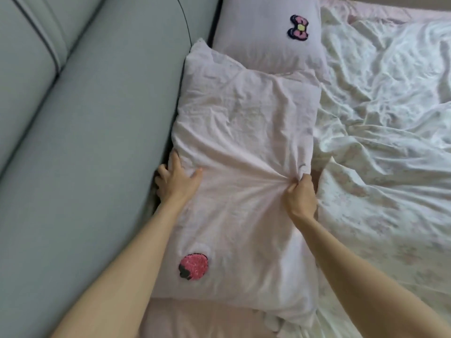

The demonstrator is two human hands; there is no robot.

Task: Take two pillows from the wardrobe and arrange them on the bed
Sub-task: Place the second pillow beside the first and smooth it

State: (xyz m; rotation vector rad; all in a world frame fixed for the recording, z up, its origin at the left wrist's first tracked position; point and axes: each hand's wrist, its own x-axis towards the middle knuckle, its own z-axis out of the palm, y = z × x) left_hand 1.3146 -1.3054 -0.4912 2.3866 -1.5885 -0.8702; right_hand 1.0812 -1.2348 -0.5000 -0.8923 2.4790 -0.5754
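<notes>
The right hand (301,198) pinched a fold of the near pillow (244,142) at three o'clock, while the left hand (177,180) lay spread against its nine o'clock edge by the headboard (85,142).

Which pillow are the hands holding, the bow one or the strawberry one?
The strawberry pillow, the nearer one. The left hand rests on its edge and the right hand pinches its cover. The bow pillow lies beyond it, untouched.

Home bedroom: bed (390,167), pillows (244,142)
</notes>
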